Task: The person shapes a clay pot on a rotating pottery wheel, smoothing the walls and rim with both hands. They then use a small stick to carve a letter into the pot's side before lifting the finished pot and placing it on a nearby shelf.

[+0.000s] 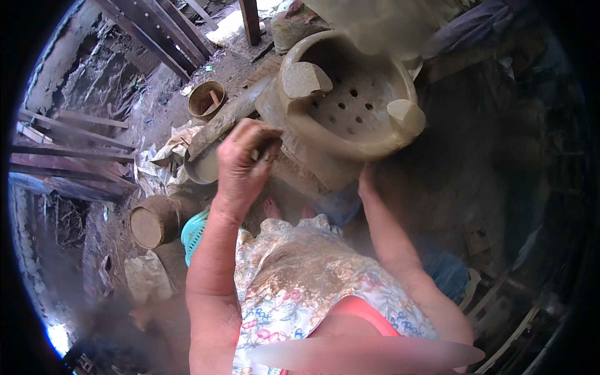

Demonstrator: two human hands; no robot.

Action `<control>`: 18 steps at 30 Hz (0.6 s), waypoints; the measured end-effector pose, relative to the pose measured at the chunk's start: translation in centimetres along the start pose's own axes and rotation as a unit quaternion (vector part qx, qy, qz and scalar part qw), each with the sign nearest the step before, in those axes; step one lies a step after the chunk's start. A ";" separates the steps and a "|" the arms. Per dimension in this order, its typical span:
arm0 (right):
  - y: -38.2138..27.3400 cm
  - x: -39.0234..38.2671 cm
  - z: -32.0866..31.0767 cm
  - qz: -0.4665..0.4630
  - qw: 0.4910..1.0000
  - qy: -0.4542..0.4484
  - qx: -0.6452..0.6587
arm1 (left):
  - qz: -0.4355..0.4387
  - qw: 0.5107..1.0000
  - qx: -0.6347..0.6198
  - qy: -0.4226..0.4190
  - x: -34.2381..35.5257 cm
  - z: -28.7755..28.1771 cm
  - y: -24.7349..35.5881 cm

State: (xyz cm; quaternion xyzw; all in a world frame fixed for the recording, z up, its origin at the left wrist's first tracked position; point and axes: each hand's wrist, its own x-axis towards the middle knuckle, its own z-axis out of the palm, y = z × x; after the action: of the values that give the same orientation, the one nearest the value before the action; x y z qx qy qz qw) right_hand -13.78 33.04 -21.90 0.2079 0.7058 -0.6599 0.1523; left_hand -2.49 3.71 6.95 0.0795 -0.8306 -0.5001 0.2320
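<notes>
In front of me is a round, wet-looking clay stove (pixel 315 128) with several holes in its floor and thick lugs on its rim. It rests tilted on a flat board or slab. My left hand (pixel 245 147) is raised just left of the stove, apart from its wall. Its fingers are curled closed, and whatever they may hold is hidden. Below the stove's near right side, my right hand (pixel 367 178) reaches up against its underside. Its fingers are out of sight behind the clay.
A bucket (pixel 205 100) with a stick-like piece inside stands at the upper left. A long plank (pixel 228 119) lies across a basin (pixel 203 167). Nearer are a clay-coloured cylinder (pixel 149 226) and a turquoise plastic basket (pixel 192 237). Wooden slats (pixel 72 150) line the left side.
</notes>
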 end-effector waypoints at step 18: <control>-2.4 1.9 -3.5 0.030 0.998 -0.042 -0.031 | -0.095 0.970 0.034 0.220 3.3 6.7 -14.3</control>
State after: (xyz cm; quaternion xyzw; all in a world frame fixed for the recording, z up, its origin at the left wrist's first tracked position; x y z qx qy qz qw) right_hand -16.41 36.64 -20.51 0.1965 0.7119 -0.6413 0.2080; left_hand -9.91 0.87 -7.11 0.2739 -0.7642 -0.4620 0.3572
